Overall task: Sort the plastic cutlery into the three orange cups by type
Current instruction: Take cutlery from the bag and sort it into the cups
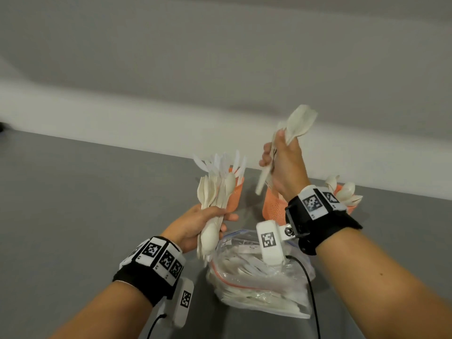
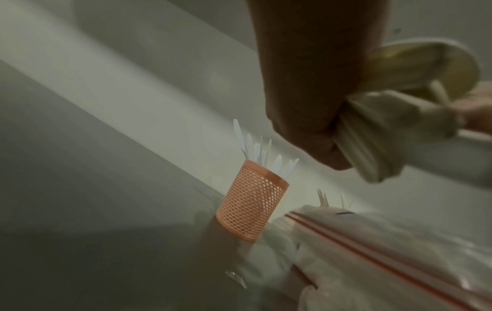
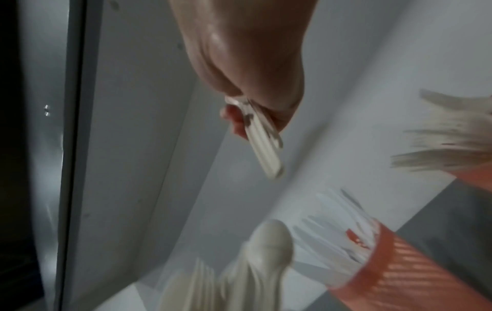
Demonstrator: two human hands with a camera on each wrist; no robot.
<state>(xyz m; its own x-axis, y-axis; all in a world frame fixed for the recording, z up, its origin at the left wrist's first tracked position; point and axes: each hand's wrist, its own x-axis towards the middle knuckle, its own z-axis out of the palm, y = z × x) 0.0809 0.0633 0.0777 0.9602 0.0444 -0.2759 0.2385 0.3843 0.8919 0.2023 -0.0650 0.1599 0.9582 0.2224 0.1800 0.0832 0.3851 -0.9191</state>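
At the far left we saw the grey tabletop [image 1: 85,204] running back to a pale wall. Our left hand [image 1: 195,223] was closed around a mixed bundle of white plastic cutlery [image 1: 212,211], some spoon bowls pointing up and others down, held above the near left corner of the bag. Just behind it stood the left orange mesh cup [image 2: 251,202], filled with white knives [image 1: 225,165] standing upright. Nearer to us lay a clear zip bag [image 1: 259,282] with a red seal strip, with more cutlery inside. Beyond the bag stood the middle orange cup [image 1: 272,206], partly hidden by our right wrist; we could not tell its contents from the head view. Our right hand [image 1: 283,162] was raised above this cup, fingers curled around a few spoons [image 1: 299,123], bowls upward. Farthest right, the third orange cup [image 1: 348,206] held spoons [image 1: 347,189].
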